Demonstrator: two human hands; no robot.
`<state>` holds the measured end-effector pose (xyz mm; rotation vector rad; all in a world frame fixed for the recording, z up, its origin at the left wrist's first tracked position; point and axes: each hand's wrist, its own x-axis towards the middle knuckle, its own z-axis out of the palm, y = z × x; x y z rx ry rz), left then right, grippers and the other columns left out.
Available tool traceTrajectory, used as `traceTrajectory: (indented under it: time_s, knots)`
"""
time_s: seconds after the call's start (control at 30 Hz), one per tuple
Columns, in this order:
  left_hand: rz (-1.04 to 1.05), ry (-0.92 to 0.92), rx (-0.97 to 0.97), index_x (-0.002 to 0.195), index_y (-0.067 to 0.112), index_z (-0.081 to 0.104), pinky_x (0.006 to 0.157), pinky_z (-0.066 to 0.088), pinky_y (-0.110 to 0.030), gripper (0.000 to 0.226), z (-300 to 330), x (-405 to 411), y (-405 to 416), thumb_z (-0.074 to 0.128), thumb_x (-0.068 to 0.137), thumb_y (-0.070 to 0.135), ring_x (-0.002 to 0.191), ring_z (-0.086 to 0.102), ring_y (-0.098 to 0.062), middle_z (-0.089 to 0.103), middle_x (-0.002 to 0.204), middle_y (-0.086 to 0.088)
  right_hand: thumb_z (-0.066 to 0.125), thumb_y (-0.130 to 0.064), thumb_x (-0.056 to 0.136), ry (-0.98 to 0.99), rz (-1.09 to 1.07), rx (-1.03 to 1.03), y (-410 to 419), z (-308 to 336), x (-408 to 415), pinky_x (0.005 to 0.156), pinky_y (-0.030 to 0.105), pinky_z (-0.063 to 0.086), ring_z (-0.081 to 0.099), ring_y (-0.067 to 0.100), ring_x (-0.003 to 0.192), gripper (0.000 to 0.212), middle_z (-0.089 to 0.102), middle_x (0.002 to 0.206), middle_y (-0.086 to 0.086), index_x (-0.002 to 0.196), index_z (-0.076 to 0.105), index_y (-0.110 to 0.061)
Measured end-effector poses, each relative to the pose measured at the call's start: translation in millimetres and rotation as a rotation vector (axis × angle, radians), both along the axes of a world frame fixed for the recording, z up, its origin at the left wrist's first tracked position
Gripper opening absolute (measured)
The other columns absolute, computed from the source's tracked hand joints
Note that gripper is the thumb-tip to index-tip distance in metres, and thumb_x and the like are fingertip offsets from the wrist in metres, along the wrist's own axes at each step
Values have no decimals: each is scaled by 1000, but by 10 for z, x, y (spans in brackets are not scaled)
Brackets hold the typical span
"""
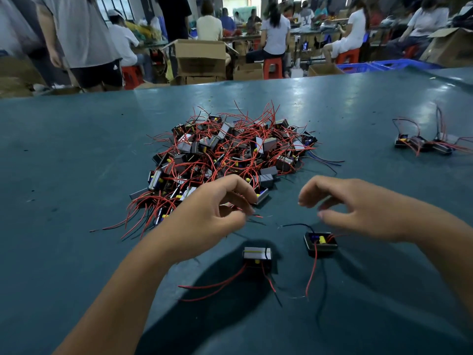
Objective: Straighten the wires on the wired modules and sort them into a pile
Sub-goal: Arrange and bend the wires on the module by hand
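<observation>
A big tangled heap of small black modules with red and black wires [230, 155] lies in the middle of the teal table [76, 155]. Two single modules lie in front of me: one with a grey and yellow top [257, 258] and one open-topped [320, 243], each trailing red and black wires. My left hand [212, 216] hovers at the heap's near edge, its fingers curled and its fingertips at thin wire ends. My right hand [358, 206] hangs above the open-topped module with loosely curled fingers, holding nothing that shows.
A small group of modules [422, 144] sits at the table's right side. Beyond the far edge stand cardboard boxes [202, 57], red stools, blue crates [389, 65] and several people, some seated and some standing.
</observation>
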<state>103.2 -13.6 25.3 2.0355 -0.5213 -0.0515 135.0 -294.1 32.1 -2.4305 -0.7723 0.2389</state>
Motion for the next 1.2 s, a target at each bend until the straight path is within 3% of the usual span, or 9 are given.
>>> traceTrajectory:
  time_s: [0.1, 0.23, 0.4, 0.47, 0.6, 0.73, 0.97, 1.1, 1.2]
  knots:
    - [-149, 99, 163, 98, 29, 62, 82, 52, -53, 21, 63, -31, 120, 73, 85, 16, 85, 64, -22, 65, 92, 0, 66, -36, 89, 26, 96, -306, -56, -34, -33, 99, 10, 37, 49, -12, 114, 32, 55, 120, -28, 117, 51, -39]
    - [-209, 10, 507, 103, 34, 60, 71, 42, -11, 33, -32, -60, 4, 82, 79, 40, 84, 55, 3, 57, 96, 23, 76, -41, 79, 31, 88, -377, 34, -62, -71, 92, 19, 42, 52, -4, 103, 40, 56, 108, -22, 110, 52, -36]
    - [-241, -104, 709, 111, 26, 60, 72, 38, -15, 27, -246, -21, -167, 73, 89, 37, 81, 47, -1, 56, 99, 15, 71, -44, 85, -38, 32, -392, 139, -128, -41, 79, 30, 48, 56, 5, 82, 23, 61, 89, -14, 89, 53, -31]
    - [-196, -13, 557, 107, 26, 63, 71, 45, -21, 22, -261, 7, -149, 73, 90, 35, 78, 54, -2, 63, 93, 13, 72, -44, 85, -26, -39, -291, 108, -133, -7, 77, 31, 51, 61, 4, 78, 20, 68, 83, -13, 88, 59, -29]
    - [-56, 401, -205, 108, 12, 68, 62, 53, -24, 25, -258, 29, -209, 72, 88, 25, 71, 64, -13, 69, 86, 0, 74, -41, 83, 59, -241, 117, 135, -157, 32, 54, 22, 50, 63, 11, 51, 22, 72, 70, -11, 90, 62, -23]
    - [29, 543, -566, 104, 4, 67, 64, 57, -23, 27, -286, 28, -322, 71, 84, 22, 75, 67, -22, 68, 94, -14, 76, -42, 80, 194, -359, 403, 268, -224, 1, 67, 44, 55, 63, 15, 59, 29, 75, 72, -3, 94, 65, -19]
    - [127, 425, -512, 116, -3, 57, 73, 61, -36, 32, -431, 17, -481, 70, 92, 15, 76, 67, -23, 63, 92, -18, 76, -25, 84, 220, -316, 488, 378, -308, -51, 66, 36, 50, 64, 13, 65, 14, 74, 74, 1, 92, 68, -18]
    - [136, 319, -419, 109, 4, 57, 59, 58, -28, 25, -445, 2, -498, 70, 92, 14, 64, 68, -20, 64, 79, -15, 75, -44, 78, 273, -300, 533, 408, -306, -83, 62, 27, 50, 62, 10, 66, 35, 73, 77, 2, 98, 66, -17]
    - [160, 249, -391, 107, 5, 53, 53, 57, -29, 25, -476, 12, -529, 71, 91, 10, 55, 65, -21, 60, 63, -4, 74, -51, 74, 266, -284, 520, 437, -306, -120, 69, 36, 50, 65, 16, 73, 41, 74, 85, 6, 98, 67, -20]
